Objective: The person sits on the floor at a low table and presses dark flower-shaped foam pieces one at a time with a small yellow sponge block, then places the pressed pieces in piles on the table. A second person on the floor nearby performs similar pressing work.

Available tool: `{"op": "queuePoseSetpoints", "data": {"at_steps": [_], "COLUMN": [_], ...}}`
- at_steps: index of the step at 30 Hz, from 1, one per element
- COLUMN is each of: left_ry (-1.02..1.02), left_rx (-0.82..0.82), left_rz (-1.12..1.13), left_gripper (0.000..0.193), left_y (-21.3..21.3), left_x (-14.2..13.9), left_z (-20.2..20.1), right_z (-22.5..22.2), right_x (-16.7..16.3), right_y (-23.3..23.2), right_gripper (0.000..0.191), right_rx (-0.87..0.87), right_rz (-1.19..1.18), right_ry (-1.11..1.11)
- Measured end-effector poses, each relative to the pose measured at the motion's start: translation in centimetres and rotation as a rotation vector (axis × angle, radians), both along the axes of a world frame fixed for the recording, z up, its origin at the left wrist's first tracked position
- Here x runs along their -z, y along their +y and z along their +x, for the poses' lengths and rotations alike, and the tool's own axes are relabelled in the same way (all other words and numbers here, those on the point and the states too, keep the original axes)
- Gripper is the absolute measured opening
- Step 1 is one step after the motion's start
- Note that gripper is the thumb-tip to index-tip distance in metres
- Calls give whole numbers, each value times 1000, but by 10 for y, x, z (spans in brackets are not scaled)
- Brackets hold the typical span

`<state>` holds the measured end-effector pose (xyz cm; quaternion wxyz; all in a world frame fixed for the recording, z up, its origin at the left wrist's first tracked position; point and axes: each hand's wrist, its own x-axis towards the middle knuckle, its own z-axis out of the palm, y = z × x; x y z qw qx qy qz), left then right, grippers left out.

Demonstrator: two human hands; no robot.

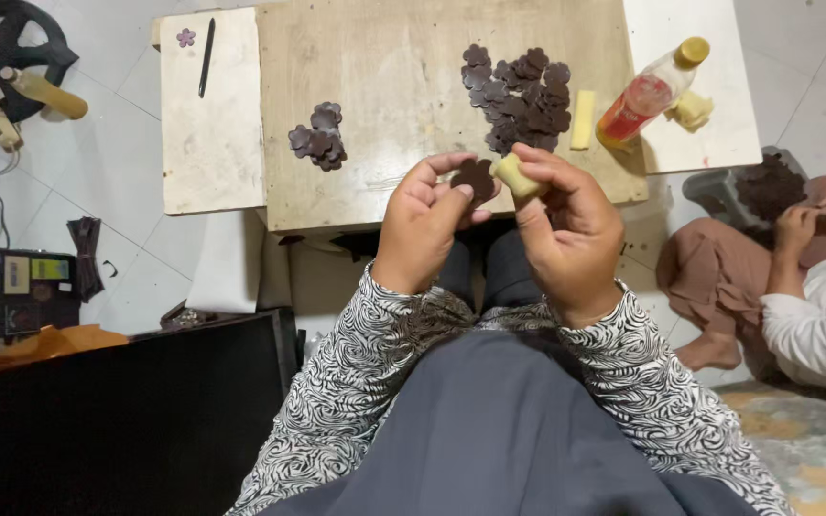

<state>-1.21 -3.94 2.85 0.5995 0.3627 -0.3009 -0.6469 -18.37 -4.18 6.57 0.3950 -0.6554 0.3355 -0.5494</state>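
My left hand (424, 225) pinches a dark brown flower-shaped piece (475, 177) at the near edge of a low wooden board (394, 86). My right hand (571, 229) grips a short pale yellow stick (516, 175) with its end against that piece. A big heap of the same flower-shaped pieces (520, 96) lies on the board just beyond my hands. A smaller pile (318, 139) sits to the left.
A second pale yellow stick (582, 119) and a lying bottle of reddish liquid with a yellow cap (647, 94) rest at the right. A black pen (206, 55) lies on the left board. Another person (795, 268) sits at right, handling dark pieces.
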Motion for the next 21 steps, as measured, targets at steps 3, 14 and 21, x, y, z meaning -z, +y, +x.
{"op": "queuePoseSetpoints", "data": {"at_steps": [3, 14, 21], "left_ry": [46, -135, -141], "left_rx": [69, -60, -37], "left_rz": [-116, -70, -237], "left_gripper": [36, 36, 37], "left_y": [11, 37, 42], "left_x": [-8, -22, -20], "left_z": [3, 17, 13], "right_z": [7, 19, 34], "right_x": [-19, -38, -35], "right_y": [8, -3, 3], "right_gripper": [24, 32, 31], "right_rx": [94, 195, 47], "right_rz": [-272, -491, -565], "right_ry": [312, 578, 532]}}
